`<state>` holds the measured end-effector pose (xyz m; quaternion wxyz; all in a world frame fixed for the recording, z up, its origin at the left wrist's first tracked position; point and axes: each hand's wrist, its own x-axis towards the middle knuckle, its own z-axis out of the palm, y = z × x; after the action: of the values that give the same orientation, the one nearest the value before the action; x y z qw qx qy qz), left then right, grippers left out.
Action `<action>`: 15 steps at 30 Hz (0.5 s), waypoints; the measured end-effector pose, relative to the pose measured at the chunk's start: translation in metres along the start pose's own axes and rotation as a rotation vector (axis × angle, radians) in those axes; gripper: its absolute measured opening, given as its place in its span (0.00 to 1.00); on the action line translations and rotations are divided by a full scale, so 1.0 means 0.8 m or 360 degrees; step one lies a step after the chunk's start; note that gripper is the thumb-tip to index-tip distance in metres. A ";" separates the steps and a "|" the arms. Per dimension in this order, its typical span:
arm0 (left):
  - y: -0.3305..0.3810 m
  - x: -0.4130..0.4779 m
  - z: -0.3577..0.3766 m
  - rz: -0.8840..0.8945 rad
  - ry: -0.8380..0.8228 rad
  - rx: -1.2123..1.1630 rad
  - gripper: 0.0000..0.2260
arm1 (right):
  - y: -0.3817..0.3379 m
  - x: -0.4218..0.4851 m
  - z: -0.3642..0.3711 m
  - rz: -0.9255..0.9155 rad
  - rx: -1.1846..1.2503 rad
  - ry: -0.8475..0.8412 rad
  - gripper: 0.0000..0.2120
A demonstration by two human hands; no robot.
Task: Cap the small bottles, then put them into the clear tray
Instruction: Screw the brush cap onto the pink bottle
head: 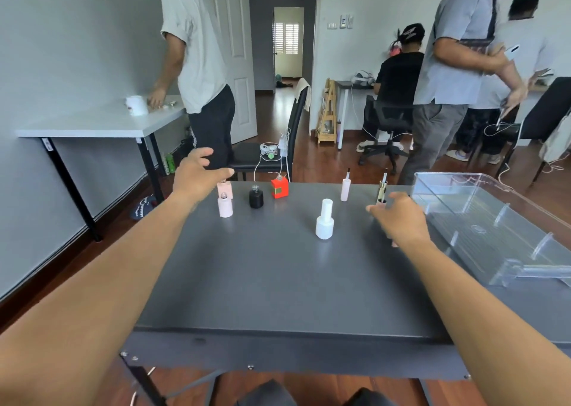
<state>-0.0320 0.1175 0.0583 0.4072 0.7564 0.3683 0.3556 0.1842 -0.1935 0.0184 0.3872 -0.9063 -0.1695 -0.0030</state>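
On the dark table (278,282) a white capped bottle (325,224) stands near the middle. At the far left stand uncapped bottles: a pale pink one (225,206), a peach one (223,187) behind it, a black one (256,197) and a red one (280,186). A pale pink brush cap (345,188) and a gold brush cap (382,189) stand upright further right. My left hand (197,175) hovers open above the pink bottles. My right hand (400,220) is open just in front of the gold cap. The clear tray (494,229) lies at the right.
A black chair (272,155) with cables on its seat stands beyond the table's far edge. A white table (102,124) with a person at it is at the left; other people stand and sit at the right back.
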 end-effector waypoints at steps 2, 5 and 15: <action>-0.012 0.017 -0.007 -0.0150 -0.0173 -0.0023 0.35 | 0.000 0.005 0.005 0.0009 -0.0017 -0.0027 0.13; -0.027 0.038 -0.009 -0.0281 -0.0322 -0.0009 0.36 | 0.001 0.011 0.010 0.0002 -0.0067 -0.0037 0.11; -0.064 0.060 0.017 -0.0332 -0.0394 0.0108 0.19 | 0.006 0.025 0.021 -0.0001 -0.0086 -0.0019 0.11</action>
<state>-0.0112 0.1738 0.0192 0.4584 0.7654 0.4037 0.2027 0.2026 -0.1787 0.0061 0.3616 -0.9163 -0.1720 -0.0023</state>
